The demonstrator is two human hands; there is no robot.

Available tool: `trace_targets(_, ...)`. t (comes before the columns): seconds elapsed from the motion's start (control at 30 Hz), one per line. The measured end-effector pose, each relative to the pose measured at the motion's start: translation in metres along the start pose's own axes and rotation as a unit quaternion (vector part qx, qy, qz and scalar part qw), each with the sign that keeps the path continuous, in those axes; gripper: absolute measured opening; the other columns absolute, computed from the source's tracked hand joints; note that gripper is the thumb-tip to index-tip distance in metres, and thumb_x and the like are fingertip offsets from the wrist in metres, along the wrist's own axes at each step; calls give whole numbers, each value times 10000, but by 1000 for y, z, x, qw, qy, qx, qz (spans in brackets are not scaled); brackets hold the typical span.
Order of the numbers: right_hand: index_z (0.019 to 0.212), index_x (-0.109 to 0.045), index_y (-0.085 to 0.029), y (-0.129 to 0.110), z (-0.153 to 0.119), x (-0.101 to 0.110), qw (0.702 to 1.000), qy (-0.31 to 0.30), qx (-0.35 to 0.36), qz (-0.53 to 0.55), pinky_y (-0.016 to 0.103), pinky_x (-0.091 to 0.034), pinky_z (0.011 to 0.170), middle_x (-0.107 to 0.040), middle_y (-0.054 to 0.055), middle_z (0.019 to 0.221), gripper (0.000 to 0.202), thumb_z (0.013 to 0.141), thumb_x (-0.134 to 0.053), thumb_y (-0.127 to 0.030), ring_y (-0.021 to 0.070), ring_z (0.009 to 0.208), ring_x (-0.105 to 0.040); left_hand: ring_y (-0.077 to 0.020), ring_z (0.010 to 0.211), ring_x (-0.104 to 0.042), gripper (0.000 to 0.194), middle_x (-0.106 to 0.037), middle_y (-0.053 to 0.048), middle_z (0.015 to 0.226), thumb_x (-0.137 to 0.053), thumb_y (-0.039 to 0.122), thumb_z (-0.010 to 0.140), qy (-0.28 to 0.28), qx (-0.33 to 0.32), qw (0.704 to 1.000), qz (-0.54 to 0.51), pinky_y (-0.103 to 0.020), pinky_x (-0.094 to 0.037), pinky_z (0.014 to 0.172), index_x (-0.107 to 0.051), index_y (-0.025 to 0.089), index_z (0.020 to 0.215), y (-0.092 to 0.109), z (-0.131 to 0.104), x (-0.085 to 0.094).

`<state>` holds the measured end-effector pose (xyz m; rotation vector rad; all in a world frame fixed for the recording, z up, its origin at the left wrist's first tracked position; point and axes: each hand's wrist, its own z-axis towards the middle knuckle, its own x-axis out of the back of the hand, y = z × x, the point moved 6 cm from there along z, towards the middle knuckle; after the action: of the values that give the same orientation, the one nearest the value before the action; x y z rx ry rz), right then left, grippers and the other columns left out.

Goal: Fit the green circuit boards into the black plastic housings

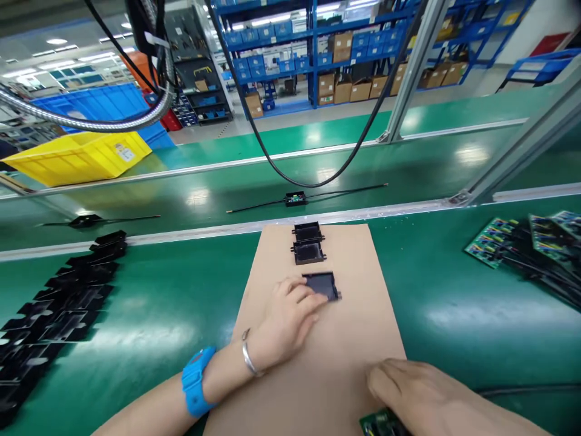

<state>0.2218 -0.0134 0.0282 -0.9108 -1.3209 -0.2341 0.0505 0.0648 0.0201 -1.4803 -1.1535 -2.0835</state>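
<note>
My left hand, with a bracelet and a blue wristband, has its fingers closed on the near left side of a shallow black plastic case. That case is at the cardboard sheet, its open side facing up. Just beyond it, two similar black cases stand in a line on the cardboard. My right hand is low at the right edge of the sheet, curled and slightly blurred. It grips a green circuit board, which is partly cut off by the frame's bottom edge.
Rows of black plastic parts lie at left. Circuit boards with black cables are piled at right. Beyond the metal rail, a cabled case lies on the green surface. A black cable hangs overhead; a yellow bin stands far left.
</note>
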Motion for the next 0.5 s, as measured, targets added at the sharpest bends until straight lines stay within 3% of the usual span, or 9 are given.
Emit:
trace_targets(0.1,895,-480,-242,12,6,15,993,-41,-74,80,249,-442,604,-618,-26,827,248,759,-555,-48,171,742,-611,-252,1103,-499,311,-628,-67,1156,-453,165,940,-9,-2,997,-71,-447,-382,965,-584,245,1211,20,-14,7)
trace_targets(0.17,913,-478,-250,13,12,22,987,-29,-85,131,239,-432,653,-607,-39,867,229,815,-554,-59,151,790,-592,-219,1064,-530,314,-613,-56,1173,-446,214,960,-23,23,984,-177,-387,-412,937,-541,257,1255,33,-22,15)
trace_targets(0.27,913,-479,-245,12,26,30,981,13,-66,184,229,-402,669,-587,-48,874,215,835,-578,-71,127,782,-554,-158,804,-578,258,-636,-20,957,-566,342,904,-79,101,942,-310,-255,-462,706,-566,220,1131,44,-28,13)
trace_targets(0.33,859,-473,-229,14,33,35,979,38,-70,186,231,-382,628,-562,-47,805,166,844,-583,-106,121,712,-526,-119,598,-487,165,-560,26,706,-579,357,880,-89,153,940,-293,-226,-372,540,-565,196,852,43,-29,7)
trace_targets(0.37,825,-468,-222,17,36,37,980,48,-80,178,235,-374,609,-550,-46,769,149,849,-576,-122,120,678,-513,-108,549,-431,214,-499,39,629,-553,343,888,-80,172,945,-267,-229,-320,505,-513,192,741,41,-30,4)
trace_targets(0.5,737,-468,-209,24,39,40,984,73,-118,110,247,-368,568,-544,-31,697,154,853,-515,-118,126,618,-510,-99,517,-366,271,-437,43,584,-508,316,887,-36,187,958,-216,-243,-252,484,-418,195,662,36,-30,-1)
